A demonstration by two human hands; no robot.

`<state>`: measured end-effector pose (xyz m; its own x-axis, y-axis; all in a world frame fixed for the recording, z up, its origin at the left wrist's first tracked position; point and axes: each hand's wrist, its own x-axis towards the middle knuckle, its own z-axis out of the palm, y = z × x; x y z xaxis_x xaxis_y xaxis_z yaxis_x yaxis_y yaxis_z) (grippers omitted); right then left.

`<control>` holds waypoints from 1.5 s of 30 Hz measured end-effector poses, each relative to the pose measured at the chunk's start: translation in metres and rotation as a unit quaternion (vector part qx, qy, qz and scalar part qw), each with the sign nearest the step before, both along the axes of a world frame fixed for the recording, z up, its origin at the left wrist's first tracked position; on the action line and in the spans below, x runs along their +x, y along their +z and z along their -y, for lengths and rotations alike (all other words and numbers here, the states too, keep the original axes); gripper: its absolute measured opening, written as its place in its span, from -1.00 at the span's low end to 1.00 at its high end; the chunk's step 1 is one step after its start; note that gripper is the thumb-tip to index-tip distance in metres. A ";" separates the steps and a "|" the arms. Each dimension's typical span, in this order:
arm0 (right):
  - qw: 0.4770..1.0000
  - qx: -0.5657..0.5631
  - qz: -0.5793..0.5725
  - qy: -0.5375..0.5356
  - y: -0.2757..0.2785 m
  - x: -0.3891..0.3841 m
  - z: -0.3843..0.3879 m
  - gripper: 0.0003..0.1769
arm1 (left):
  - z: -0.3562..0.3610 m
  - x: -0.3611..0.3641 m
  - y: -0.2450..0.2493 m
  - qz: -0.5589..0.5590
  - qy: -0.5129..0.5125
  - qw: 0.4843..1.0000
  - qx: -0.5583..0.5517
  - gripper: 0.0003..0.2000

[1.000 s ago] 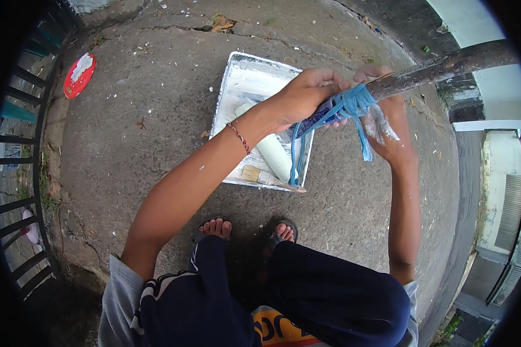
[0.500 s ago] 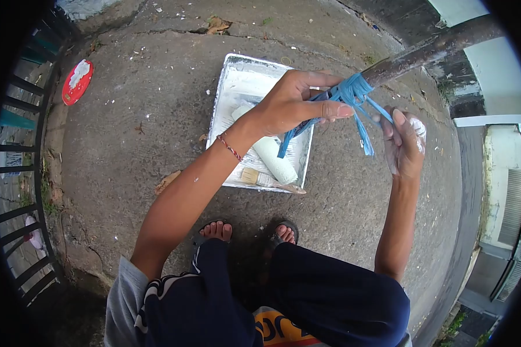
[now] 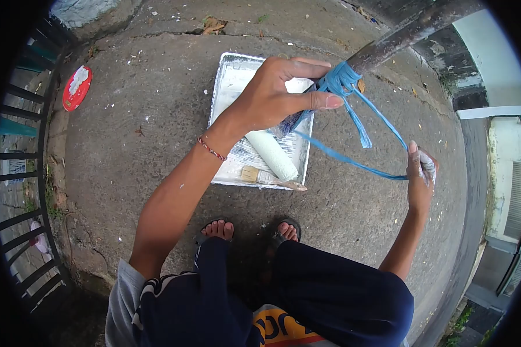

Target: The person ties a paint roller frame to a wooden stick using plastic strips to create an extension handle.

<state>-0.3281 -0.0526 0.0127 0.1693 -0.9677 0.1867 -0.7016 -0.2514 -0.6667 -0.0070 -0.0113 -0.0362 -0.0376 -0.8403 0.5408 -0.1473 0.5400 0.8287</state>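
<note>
My left hand (image 3: 272, 98) is closed around the lower end of a worn pole (image 3: 408, 34), just below where blue plastic string (image 3: 340, 80) is wound round it. My right hand (image 3: 422, 173), whitened with paint, pinches a length of that string well out to the right. From the pinch, one strand runs up to the winding and another back beneath my left hand, forming a wide loop. A short loose tail hangs between them. Below my left hand lies a paint roller (image 3: 273, 155) in a white paint tray (image 3: 307, 144); what joins roller and pole is partly hidden.
A paintbrush (image 3: 269, 178) lies across the tray's near edge. A red lid (image 3: 77, 88) with white paint sits on the concrete ground (image 3: 139, 115) at the left, by a dark metal fence (image 3: 26, 156). My sandaled feet (image 3: 218, 229) stand close to the tray.
My right hand has moved right and down, drawing the string out from the pole into a long loop. My left hand has shifted slightly up and left, still gripping the pole.
</note>
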 end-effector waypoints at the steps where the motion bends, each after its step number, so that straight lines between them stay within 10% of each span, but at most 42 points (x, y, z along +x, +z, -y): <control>1: 1.000 0.000 0.001 0.003 -0.009 -0.008 0.000 -0.49 | -0.002 0.001 0.002 -0.033 -0.021 0.999 0.025 -0.60; 14: 0.972 -0.101 -0.178 -0.115 -0.050 -0.160 -0.019 -0.43 | -0.004 0.005 0.005 -0.037 0.029 0.999 0.024 -0.56; 19: 0.905 0.025 -0.410 0.111 -0.122 -0.141 -0.031 -0.67 | 0.001 -0.011 0.010 0.000 0.019 1.000 0.011 -0.65; 25: 0.983 0.042 0.006 0.176 -0.073 0.016 -0.016 -0.60 | 0.001 -0.007 0.019 0.010 0.013 0.997 0.073 -0.70; 31: 0.887 0.178 0.366 0.216 -0.053 0.091 -0.013 -0.59 | -0.001 -0.006 0.019 -0.014 0.010 0.997 0.081 -0.71; 33: 0.863 0.243 0.413 0.162 -0.069 0.094 -0.031 -0.61 | -0.002 -0.003 0.019 -0.003 0.014 0.997 0.081 -0.71; 36: 0.928 0.045 0.366 0.044 -0.088 0.126 -0.073 -0.68 | 0.000 -0.004 0.021 0.038 0.009 0.996 0.079 -0.71; 38: 0.944 -0.277 0.163 0.071 -0.087 0.141 -0.077 -0.65 | 0.003 -0.002 0.025 0.069 0.006 0.995 0.075 -0.70; 45: 0.938 -0.194 0.288 -0.014 -0.104 0.174 -0.081 -0.62 | 0.003 -0.002 0.029 0.106 0.044 0.983 0.143 -0.64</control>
